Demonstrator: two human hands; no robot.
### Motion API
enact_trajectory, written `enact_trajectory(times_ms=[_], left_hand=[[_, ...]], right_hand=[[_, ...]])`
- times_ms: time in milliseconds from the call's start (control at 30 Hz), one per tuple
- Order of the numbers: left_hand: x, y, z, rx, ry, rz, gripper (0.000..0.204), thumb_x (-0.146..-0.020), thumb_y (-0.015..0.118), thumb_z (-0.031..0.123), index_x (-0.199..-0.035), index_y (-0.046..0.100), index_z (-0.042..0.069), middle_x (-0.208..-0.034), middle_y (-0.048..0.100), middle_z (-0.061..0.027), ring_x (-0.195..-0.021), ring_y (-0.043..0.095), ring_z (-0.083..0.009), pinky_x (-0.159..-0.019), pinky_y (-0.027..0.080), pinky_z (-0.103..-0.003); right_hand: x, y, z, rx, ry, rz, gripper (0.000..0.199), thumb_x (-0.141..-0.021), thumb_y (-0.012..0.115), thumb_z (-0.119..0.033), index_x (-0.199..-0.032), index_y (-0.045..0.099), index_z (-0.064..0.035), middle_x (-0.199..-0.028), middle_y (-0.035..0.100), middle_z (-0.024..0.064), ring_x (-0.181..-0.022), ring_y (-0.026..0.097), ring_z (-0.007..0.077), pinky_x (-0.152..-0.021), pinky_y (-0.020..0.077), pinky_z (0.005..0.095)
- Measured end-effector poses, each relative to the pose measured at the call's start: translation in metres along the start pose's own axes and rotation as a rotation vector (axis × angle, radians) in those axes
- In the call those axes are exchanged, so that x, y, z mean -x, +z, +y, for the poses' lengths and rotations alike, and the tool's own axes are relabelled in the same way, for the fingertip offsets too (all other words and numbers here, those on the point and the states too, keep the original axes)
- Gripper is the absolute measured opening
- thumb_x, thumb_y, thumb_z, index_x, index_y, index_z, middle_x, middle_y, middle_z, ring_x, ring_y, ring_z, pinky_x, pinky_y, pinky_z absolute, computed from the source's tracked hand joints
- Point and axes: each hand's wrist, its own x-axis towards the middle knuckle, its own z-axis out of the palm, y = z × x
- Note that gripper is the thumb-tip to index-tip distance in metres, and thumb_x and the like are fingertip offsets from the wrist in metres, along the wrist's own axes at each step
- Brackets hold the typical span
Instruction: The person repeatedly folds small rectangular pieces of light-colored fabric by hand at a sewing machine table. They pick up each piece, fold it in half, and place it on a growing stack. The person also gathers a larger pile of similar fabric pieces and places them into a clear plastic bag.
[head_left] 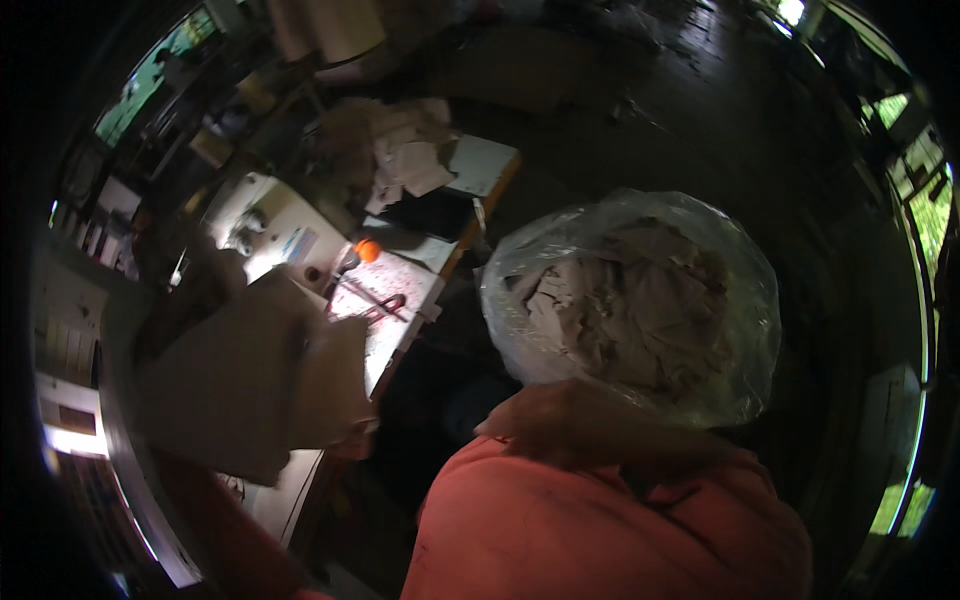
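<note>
The person's right hand (pixel 560 415) sits low at about five o'clock from the centre, gripping the underside of a clear plastic bag (pixel 640 300) stuffed with pale fabric scraps (pixel 630 310); its fingers curl together around the gathered plastic, above the orange sleeve (pixel 600 520). The bag fills the right-centre of the view, held up over the dark floor (pixel 640 120). At about nine o'clock the left hand (pixel 335 390) holds a bundle of brownish-grey cloth pieces (pixel 235 385); the cloth covers most of the hand, so whether the fingers are spread or pinched cannot be told. Just beyond the cloth, toward eleven o'clock, a sewing machine (pixel 275 225) stands on a worktable (pixel 400 290), with an orange knob (pixel 367 250) and scissors (pixel 385 303) near it. More cut cloth (pixel 405 160) is heaped at twelve o'clock.
</note>
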Motion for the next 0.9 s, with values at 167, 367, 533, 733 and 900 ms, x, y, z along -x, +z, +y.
enact_trajectory(times_ms=[167, 367, 533, 733, 900], left_hand=[[-0.041, 0.125, 0.042, 0.197, 0.152, -0.257, 0.049, -0.058, 0.064, 0.011, -0.104, 0.049, 0.003, -0.102, 0.052, -0.0178, -0.097, 0.051, -0.0286, -0.079, 0.043, -0.036], [-0.021, 0.297, 0.006, -0.127, 0.246, -0.671, 0.058, -0.062, 0.068, 0.028, -0.111, 0.045, 0.006, -0.120, 0.037, -0.0172, -0.106, 0.041, -0.0371, -0.086, 0.038, -0.042], [-0.037, 0.260, -0.017, -0.521, 0.125, -0.341, 0.060, -0.062, 0.069, 0.028, -0.114, 0.045, 0.008, -0.121, 0.037, -0.0180, -0.112, 0.037, -0.0336, -0.089, 0.033, -0.043], [-0.042, 0.271, -0.074, -0.137, -0.304, -0.434, 0.025, -0.070, 0.055, 0.018, -0.091, 0.055, 0.005, -0.084, 0.058, -0.0191, -0.083, 0.055, -0.0348, -0.071, 0.043, -0.041], [-0.046, 0.277, -0.064, -0.084, -0.304, -0.397, 0.024, -0.071, 0.052, 0.019, -0.092, 0.055, 0.007, -0.083, 0.058, -0.0190, -0.081, 0.055, -0.0359, -0.069, 0.043, -0.042]], right_hand=[[0.082, -0.082, -0.007, 0.482, 0.284, 0.575, 0.023, -0.070, 0.061, -0.005, -0.092, 0.058, -0.0030, -0.086, 0.060, 0.0112, -0.074, 0.061, 0.0221, -0.066, 0.0480, 0.0302], [0.123, -0.099, 0.002, 0.404, 0.647, 0.909, 0.017, -0.074, 0.056, -0.002, -0.091, 0.059, -0.0023, -0.084, 0.062, 0.0090, -0.073, 0.060, 0.0165, -0.068, 0.0457, 0.0274], [0.098, -0.078, 0.043, 0.731, 0.439, 0.438, 0.034, -0.068, 0.061, -0.010, -0.101, 0.055, -0.0076, -0.113, 0.046, 0.0151, -0.104, 0.045, 0.0318, -0.078, 0.0434, 0.0372], [0.036, -0.028, 0.116, 0.658, 0.296, 0.131, 0.033, -0.065, 0.061, -0.025, -0.092, 0.056, -0.0072, -0.116, 0.037, 0.0193, -0.108, 0.037, 0.0381, -0.083, 0.0381, 0.0432], [-0.015, -0.026, 0.182, 0.727, 0.082, -0.161, 0.027, -0.066, 0.061, -0.026, -0.083, 0.058, -0.0044, -0.101, 0.051, 0.0135, -0.097, 0.049, 0.0314, -0.075, 0.0412, 0.0448]])
